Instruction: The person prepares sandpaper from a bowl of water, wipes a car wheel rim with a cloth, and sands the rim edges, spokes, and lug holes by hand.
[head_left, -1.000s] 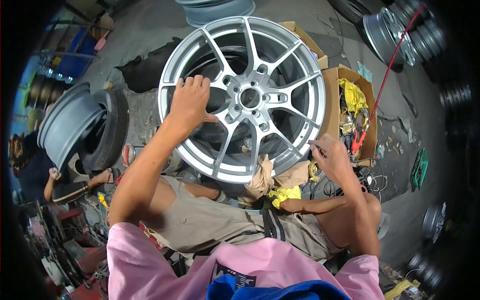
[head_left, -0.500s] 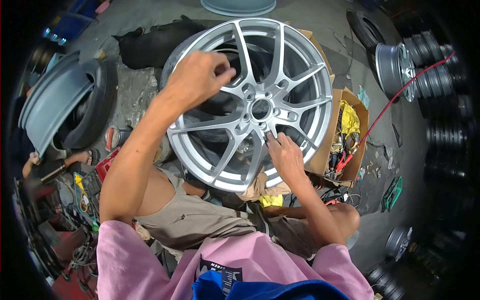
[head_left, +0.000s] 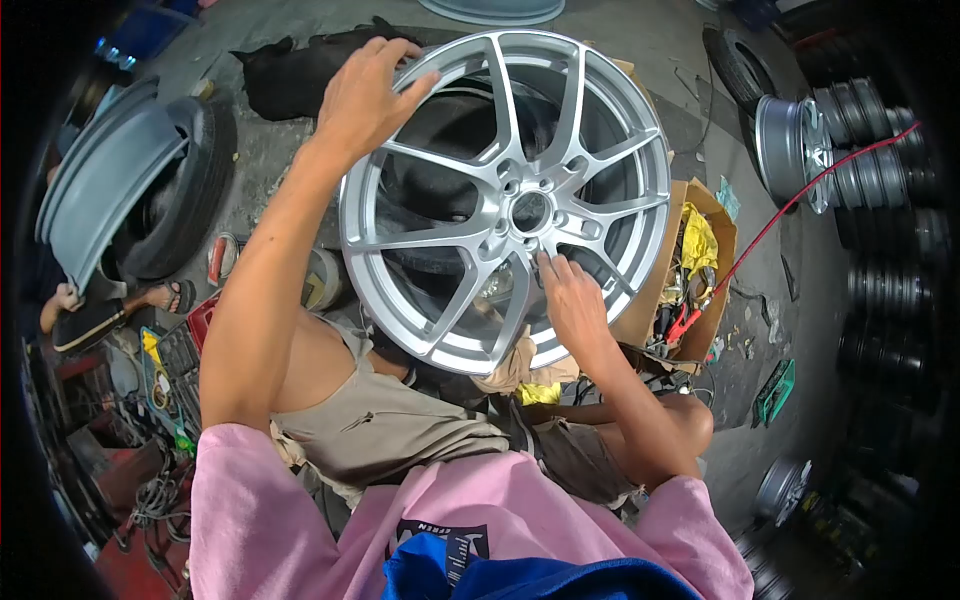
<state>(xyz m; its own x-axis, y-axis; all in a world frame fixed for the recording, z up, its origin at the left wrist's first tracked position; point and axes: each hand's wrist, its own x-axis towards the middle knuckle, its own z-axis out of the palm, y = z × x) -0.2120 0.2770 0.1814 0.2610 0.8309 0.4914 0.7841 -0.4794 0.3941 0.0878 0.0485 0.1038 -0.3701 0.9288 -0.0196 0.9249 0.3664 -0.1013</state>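
A silver multi-spoke wheel rim (head_left: 487, 210) lies face up before my knees, tilted a little. My left hand (head_left: 368, 95) is at its upper left edge, thumb spread from the fingers; whether it touches the rim I cannot tell. Just below the centre hole, my right hand (head_left: 575, 300) has its fingers bent together against the hub near a spoke's base. Whether something small is pinched there is hidden. A tan cloth (head_left: 512, 366) sits under the rim's near edge, with a yellow cloth (head_left: 540, 394) beside it.
A cardboard box (head_left: 712, 345) of tools and a yellow wrapper stands right of the rim. A red hose (head_left: 775, 220) crosses the right side. A black dog (head_left: 300, 78) lies behind. At left are a tyre (head_left: 185, 200), another rim (head_left: 105, 190) and another person's hand (head_left: 66, 297).
My left hand has moved up and outward from over the spokes to the rim's upper left edge, its fingers opening. My right hand stays by the hub.
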